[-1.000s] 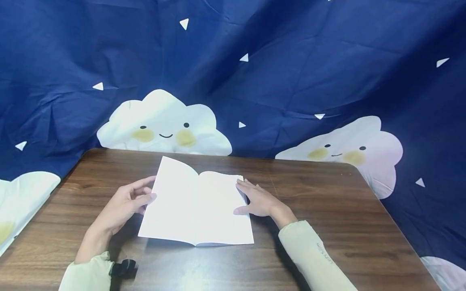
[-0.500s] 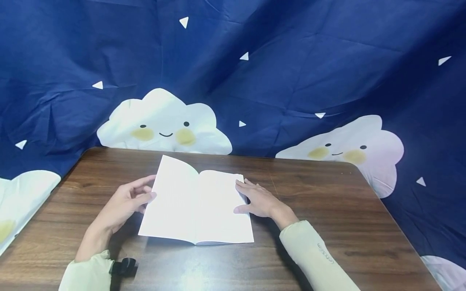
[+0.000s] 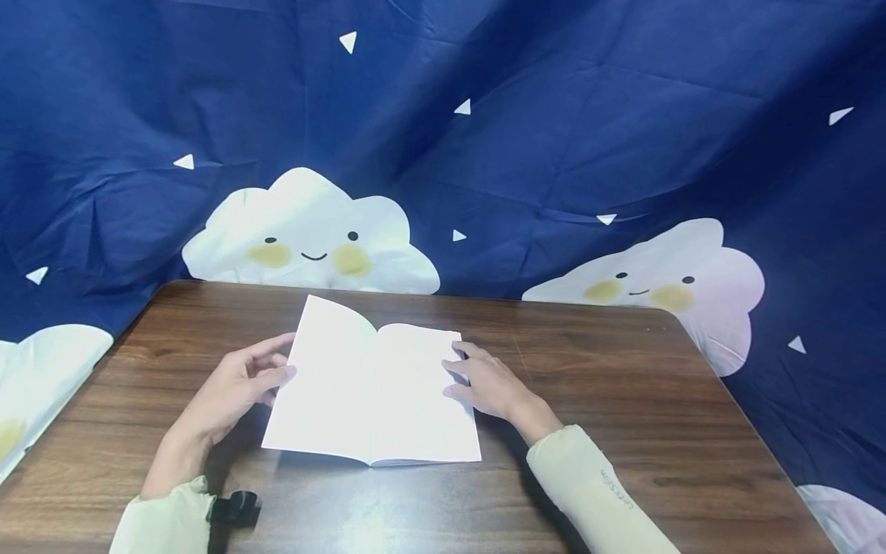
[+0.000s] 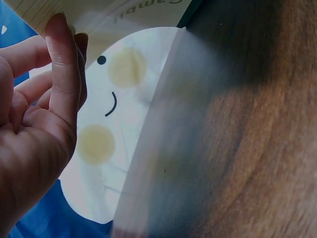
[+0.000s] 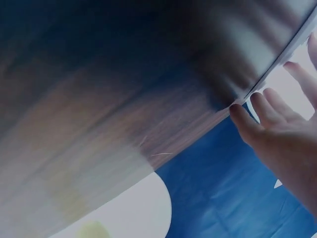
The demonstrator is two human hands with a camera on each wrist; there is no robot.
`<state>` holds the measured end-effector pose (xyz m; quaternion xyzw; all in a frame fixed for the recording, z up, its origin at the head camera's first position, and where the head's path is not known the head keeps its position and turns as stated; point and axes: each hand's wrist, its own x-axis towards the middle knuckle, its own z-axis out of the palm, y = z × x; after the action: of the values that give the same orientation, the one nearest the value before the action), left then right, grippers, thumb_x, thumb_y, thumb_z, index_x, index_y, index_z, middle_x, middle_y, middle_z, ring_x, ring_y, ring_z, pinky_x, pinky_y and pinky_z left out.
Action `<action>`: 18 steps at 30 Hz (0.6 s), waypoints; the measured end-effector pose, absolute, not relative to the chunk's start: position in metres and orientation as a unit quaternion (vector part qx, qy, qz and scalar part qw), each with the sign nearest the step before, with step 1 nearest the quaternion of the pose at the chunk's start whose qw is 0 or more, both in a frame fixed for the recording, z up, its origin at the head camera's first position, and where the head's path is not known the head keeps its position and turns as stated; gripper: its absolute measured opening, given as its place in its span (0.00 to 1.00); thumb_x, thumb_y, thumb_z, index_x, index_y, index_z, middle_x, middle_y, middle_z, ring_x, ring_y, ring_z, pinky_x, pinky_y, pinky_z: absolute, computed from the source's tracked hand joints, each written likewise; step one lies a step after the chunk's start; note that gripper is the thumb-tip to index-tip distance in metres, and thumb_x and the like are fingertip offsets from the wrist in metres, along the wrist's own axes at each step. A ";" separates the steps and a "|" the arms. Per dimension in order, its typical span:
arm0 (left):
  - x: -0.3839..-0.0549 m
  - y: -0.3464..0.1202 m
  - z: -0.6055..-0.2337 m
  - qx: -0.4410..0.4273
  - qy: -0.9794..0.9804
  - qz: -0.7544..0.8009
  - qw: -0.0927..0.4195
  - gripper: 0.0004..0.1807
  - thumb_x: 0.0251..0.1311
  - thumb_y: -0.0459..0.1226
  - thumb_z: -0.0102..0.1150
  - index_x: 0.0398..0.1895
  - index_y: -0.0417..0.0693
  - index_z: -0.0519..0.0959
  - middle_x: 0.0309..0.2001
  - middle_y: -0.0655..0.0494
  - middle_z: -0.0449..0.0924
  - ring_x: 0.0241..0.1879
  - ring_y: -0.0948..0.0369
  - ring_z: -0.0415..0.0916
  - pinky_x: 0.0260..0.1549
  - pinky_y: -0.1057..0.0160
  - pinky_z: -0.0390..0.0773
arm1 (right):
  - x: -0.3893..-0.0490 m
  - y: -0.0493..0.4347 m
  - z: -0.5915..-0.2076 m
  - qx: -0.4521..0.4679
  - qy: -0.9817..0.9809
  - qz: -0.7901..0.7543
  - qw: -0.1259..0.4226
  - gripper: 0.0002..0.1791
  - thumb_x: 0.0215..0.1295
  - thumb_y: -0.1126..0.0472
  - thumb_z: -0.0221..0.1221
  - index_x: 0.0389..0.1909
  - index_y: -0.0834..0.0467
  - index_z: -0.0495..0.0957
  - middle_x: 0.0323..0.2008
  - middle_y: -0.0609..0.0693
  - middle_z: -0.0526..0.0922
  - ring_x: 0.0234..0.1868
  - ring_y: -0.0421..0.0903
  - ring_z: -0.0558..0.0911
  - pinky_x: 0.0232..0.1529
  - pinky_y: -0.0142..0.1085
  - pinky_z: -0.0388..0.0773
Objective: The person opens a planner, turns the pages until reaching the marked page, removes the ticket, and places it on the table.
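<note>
A notebook (image 3: 332, 392) lies spread on the brown table, its two white pages blank as far as the glare lets me see. My left hand (image 3: 224, 392) pinches the outer edge of the left half, thumb on the page, and holds that side raised. In the left wrist view, the cover's outside (image 4: 124, 15) bears upside-down printed lettering. At the right half's outer edge is my right hand (image 3: 493, 386), its fingers spread and slightly bent over the page. The right wrist view shows these fingers (image 5: 267, 106) near the notebook's edge, gripping nothing.
The wood-grain table (image 3: 623, 400) extends to both sides of the notebook. Behind it hangs a blue curtain (image 3: 526, 115) with smiling clouds and white triangles. A black band piece (image 3: 237, 508) is at the left sleeve's cuff.
My right hand's fingers have bent and lifted slightly from their flatter rest on the right page. The left hand and the notebook stay as they were.
</note>
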<state>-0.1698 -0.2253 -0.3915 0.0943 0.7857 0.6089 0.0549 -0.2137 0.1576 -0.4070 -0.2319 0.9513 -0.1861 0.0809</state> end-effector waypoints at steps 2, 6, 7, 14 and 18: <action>-0.170 -0.226 -0.392 0.093 0.788 0.606 0.056 0.33 0.69 0.33 0.62 0.74 0.35 0.64 0.39 0.45 0.80 0.33 0.58 0.79 0.30 0.57 0.84 | -0.215 0.155 -0.409 -0.233 0.953 -0.186 0.051 0.23 0.71 0.54 0.63 0.62 0.60 0.80 0.71 0.60 0.68 0.71 0.60 0.67 0.69 0.55 0.65; -0.171 -0.226 -0.392 0.089 0.793 0.600 0.055 0.32 0.69 0.34 0.62 0.74 0.37 0.65 0.39 0.44 0.80 0.34 0.57 0.79 0.31 0.56 0.85 | -0.218 0.148 -0.410 -0.214 0.955 -0.206 0.009 0.15 0.68 0.60 0.66 0.52 0.61 0.86 0.59 0.57 0.79 0.62 0.57 0.75 0.63 0.50 0.72; -0.171 -0.226 -0.392 0.090 0.793 0.600 0.054 0.32 0.69 0.34 0.62 0.74 0.37 0.65 0.39 0.44 0.80 0.34 0.57 0.79 0.31 0.56 0.85 | -0.219 0.146 -0.411 -0.207 0.955 -0.213 0.000 0.12 0.66 0.61 0.67 0.48 0.61 0.88 0.55 0.55 0.80 0.59 0.55 0.77 0.62 0.49 0.74; -0.171 -0.226 -0.391 0.099 0.784 0.610 0.053 0.33 0.68 0.32 0.62 0.74 0.36 0.65 0.39 0.44 0.80 0.33 0.58 0.79 0.30 0.57 0.84 | -0.225 0.137 -0.412 -0.182 0.953 -0.241 -0.029 0.07 0.63 0.67 0.68 0.26 0.58 0.85 0.36 0.48 0.80 0.41 0.48 0.79 0.50 0.44 0.78; -0.171 -0.225 -0.392 0.100 0.779 0.616 0.056 0.32 0.68 0.32 0.61 0.74 0.35 0.64 0.39 0.44 0.80 0.32 0.58 0.80 0.29 0.57 0.84 | -0.225 0.135 -0.414 -0.173 0.956 -0.235 -0.014 0.08 0.66 0.66 0.66 0.26 0.57 0.82 0.37 0.48 0.78 0.38 0.46 0.77 0.46 0.42 0.78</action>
<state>-0.1710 -0.2251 -0.3918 0.0998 0.7792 0.6162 0.0564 -0.2246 0.1352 -0.4139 -0.1733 0.9564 -0.2345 -0.0144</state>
